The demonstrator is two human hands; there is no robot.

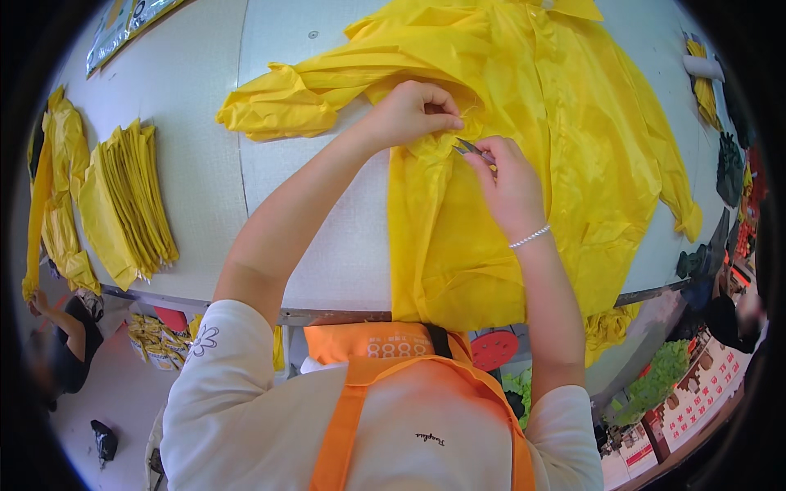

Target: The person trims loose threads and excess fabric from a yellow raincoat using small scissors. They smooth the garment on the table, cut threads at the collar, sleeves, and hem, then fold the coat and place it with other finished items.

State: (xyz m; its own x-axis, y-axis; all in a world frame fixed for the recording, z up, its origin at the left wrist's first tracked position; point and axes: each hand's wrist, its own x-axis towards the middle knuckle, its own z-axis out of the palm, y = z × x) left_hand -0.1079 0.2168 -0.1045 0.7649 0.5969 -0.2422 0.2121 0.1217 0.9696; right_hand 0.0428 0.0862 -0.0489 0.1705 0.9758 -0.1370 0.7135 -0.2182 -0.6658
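Closest in was the person's orange apron (360, 372), and past it the front part of the yellow coat (573, 147) hung a little over the edge of the pale worktop (348, 237). The right hand (509, 184) had its grip closed around small dark snips (475, 153), with the points aimed at a bunched bit of the coat. Just past the points, the left hand (417, 110) had its finger and thumb pressed together at the cloth; I could not tell if they pinched cloth or a thin loose thread. The points sat very near those fingertips, so a good way to work was to go slow and keep the fingers out of their path. It was best to pull the spot smooth and make a tiny snip at the thread only, because a fold could slip in and get a hole. Farther on, the coat lay flat and wide, one sleeve off to the left, which gave room to work. A shiny flat packet (127, 33) was at the far left.
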